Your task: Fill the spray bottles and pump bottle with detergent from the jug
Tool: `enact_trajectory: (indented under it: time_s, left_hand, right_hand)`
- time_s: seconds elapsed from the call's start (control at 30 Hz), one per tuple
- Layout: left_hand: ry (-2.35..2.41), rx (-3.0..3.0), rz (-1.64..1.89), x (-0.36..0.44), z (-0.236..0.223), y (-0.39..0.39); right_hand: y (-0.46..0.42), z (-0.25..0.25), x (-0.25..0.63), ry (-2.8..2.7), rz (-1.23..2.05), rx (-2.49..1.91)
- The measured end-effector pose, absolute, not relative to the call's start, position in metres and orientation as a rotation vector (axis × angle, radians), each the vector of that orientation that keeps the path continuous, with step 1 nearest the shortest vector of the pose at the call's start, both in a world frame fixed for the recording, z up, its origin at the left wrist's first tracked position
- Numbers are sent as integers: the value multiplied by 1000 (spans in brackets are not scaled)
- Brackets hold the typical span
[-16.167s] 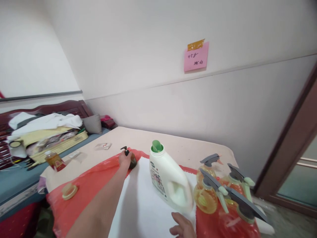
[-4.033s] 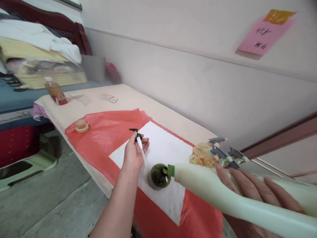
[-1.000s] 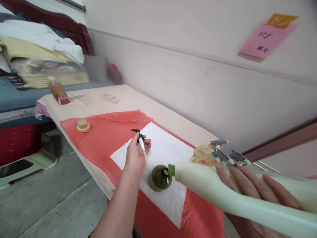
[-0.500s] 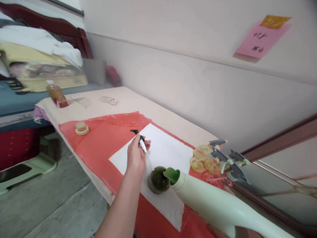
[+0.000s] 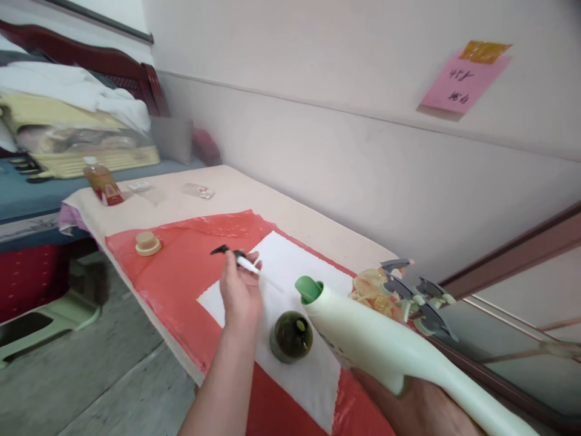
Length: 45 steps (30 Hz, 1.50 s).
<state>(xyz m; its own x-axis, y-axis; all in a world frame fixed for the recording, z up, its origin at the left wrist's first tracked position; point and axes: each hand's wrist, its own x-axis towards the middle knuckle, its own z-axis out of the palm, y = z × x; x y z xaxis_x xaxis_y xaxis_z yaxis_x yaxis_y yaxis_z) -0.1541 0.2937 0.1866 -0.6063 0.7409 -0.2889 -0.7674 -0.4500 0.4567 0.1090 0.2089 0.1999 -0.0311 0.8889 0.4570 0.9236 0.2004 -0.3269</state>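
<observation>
My left hand (image 5: 242, 290) is closed round a black pump head (image 5: 232, 251) with a white collar and a thin clear dip tube pointing right. Below it, a dark green bottle (image 5: 290, 338) stands upright with its neck uncovered, on a white cloth (image 5: 302, 381) with zigzag edges. My right hand (image 5: 408, 399), partly hidden at the lower right, grips a large pale green detergent bottle (image 5: 363, 327) by the handle side. This bottle is tilted, its green spout (image 5: 309, 289) above and right of the dark bottle's neck, apart from it.
Red plastic sheeting (image 5: 177, 266) lies under the cloth. A beige cap (image 5: 147, 243) sits at its left. Several grey-green spray heads (image 5: 408, 297) and yellowish items (image 5: 372, 287) lie at the right. Farther back are a drink bottle (image 5: 103, 181) and a clear packet (image 5: 198, 191). A wall borders the table.
The detergent bottle's spout has lifted away from the dark green bottle's neck. My left hand has moved slightly left and down, and the pump's tube has swung away to the right.
</observation>
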Motion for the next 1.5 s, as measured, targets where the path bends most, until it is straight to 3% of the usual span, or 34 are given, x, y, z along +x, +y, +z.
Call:
enact_trajectory:
  time_s: [0.17,0.33,0.6,0.8,1.03,1.3,1.5]
  left_hand:
    - [724,-301,2172,-186,182,291]
    - [728,-274,2077,-181,180,293]
    - [739,-231,2055,-180,182,299]
    - [791,-121,2059,-172,179,301]
    - [930,118,1953,-144,179,298]
    - [1246,664,1896,-115,168,291]
    - [1307,1074,1708,-103,171,281]
  right_hand:
    - [240,204,89,-1469,196,-2029]
    - [313,210,43,-1326,507,-1550]
    - [418,133,8,-1331,697,-1380]
    - [352,108,41,-1465,892,-1391]
    - [258,72,75,-1704,1257,-1046]
    - [252,65,43,-1699,1413,-1246]
    - [257,95,51,-1650,1342,-1293]
